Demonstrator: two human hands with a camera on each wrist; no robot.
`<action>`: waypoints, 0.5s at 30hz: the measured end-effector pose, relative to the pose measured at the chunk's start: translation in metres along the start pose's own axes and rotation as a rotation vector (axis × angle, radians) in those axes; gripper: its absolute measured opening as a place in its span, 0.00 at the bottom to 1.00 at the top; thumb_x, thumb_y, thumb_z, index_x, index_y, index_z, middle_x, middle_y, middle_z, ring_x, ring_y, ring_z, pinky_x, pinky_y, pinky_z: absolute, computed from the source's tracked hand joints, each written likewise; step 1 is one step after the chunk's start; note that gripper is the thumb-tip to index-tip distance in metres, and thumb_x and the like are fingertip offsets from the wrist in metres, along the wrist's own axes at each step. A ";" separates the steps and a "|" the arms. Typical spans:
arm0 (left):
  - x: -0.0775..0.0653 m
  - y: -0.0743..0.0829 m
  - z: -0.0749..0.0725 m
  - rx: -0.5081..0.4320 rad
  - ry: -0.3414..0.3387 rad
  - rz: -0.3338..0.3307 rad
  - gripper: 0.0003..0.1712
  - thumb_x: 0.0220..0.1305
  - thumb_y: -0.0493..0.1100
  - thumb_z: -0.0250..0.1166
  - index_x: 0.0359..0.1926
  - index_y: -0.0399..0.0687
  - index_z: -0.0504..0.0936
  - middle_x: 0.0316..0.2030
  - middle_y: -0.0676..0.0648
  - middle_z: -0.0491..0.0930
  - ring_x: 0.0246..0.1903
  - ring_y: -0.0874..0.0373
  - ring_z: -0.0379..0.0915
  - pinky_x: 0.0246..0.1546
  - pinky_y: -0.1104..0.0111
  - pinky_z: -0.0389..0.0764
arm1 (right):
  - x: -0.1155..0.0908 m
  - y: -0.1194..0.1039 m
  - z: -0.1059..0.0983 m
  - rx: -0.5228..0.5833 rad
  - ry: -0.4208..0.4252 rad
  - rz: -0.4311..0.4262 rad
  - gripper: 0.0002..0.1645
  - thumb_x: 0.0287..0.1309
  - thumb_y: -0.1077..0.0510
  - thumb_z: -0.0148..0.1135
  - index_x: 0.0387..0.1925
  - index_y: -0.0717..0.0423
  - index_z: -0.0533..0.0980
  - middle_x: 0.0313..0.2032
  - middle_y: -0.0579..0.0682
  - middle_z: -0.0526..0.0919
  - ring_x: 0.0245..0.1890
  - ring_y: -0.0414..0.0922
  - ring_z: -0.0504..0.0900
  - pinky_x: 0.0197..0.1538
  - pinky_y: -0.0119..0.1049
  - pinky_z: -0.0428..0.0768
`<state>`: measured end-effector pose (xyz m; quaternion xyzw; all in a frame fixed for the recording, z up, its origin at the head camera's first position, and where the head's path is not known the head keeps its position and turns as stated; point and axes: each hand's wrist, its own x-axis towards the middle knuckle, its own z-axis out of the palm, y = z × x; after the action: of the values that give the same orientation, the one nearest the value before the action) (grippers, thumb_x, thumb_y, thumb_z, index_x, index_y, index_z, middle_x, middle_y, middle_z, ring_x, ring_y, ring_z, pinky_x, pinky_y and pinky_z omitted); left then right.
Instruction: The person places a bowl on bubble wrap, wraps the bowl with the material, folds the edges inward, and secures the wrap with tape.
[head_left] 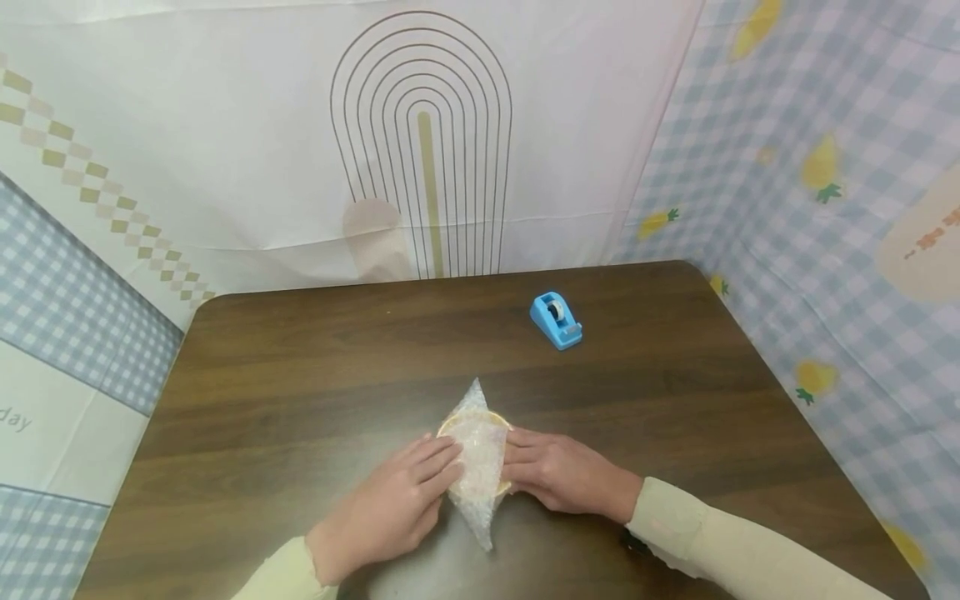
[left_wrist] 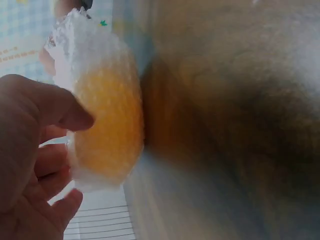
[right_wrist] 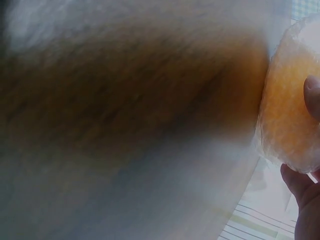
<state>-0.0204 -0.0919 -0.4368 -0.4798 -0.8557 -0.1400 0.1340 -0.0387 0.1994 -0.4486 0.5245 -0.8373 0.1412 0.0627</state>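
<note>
Left sleeve (head_left: 279, 575): pale yellow-green, ending at the wrist
Right sleeve (head_left: 750, 554): long, pale cream-green, plain
Right cuff (head_left: 663, 508): creased
Dark item (head_left: 636, 543): small, blackish, under the right cuff, details unclear
Hands (head_left: 393, 504): bare

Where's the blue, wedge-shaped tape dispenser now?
In the head view, the blue tape dispenser sits right of centre on the brown wooden table, near its far edge, beyond the person's right hand and the round orange thing in bubble wrap.
</note>
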 end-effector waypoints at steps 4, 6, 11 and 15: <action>0.000 0.003 0.003 0.050 -0.053 -0.008 0.30 0.58 0.49 0.70 0.61 0.46 0.78 0.64 0.41 0.75 0.67 0.48 0.70 0.67 0.55 0.72 | 0.000 -0.001 -0.001 0.005 -0.009 0.008 0.07 0.67 0.51 0.60 0.43 0.41 0.82 0.53 0.36 0.84 0.62 0.37 0.77 0.69 0.41 0.72; 0.002 0.005 0.004 0.067 -0.060 -0.011 0.31 0.58 0.51 0.70 0.62 0.46 0.77 0.65 0.42 0.75 0.67 0.49 0.70 0.68 0.55 0.71 | 0.000 -0.001 0.000 0.003 -0.007 0.007 0.07 0.67 0.51 0.60 0.43 0.41 0.82 0.53 0.36 0.84 0.61 0.37 0.77 0.69 0.41 0.72; 0.004 0.007 0.006 0.088 -0.077 -0.029 0.31 0.60 0.55 0.68 0.63 0.51 0.77 0.66 0.42 0.74 0.68 0.49 0.68 0.69 0.56 0.70 | 0.000 -0.001 0.001 -0.017 0.003 -0.004 0.10 0.68 0.50 0.59 0.47 0.43 0.81 0.56 0.37 0.83 0.63 0.38 0.76 0.69 0.40 0.73; 0.006 0.010 0.006 0.105 -0.094 -0.029 0.30 0.61 0.57 0.67 0.63 0.58 0.77 0.66 0.41 0.74 0.68 0.48 0.68 0.68 0.55 0.70 | -0.002 -0.002 0.002 -0.040 0.004 0.011 0.17 0.67 0.50 0.60 0.55 0.46 0.79 0.59 0.41 0.81 0.67 0.43 0.74 0.66 0.40 0.75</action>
<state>-0.0155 -0.0804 -0.4394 -0.4655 -0.8742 -0.0741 0.1166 -0.0361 0.1997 -0.4505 0.5183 -0.8427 0.1260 0.0739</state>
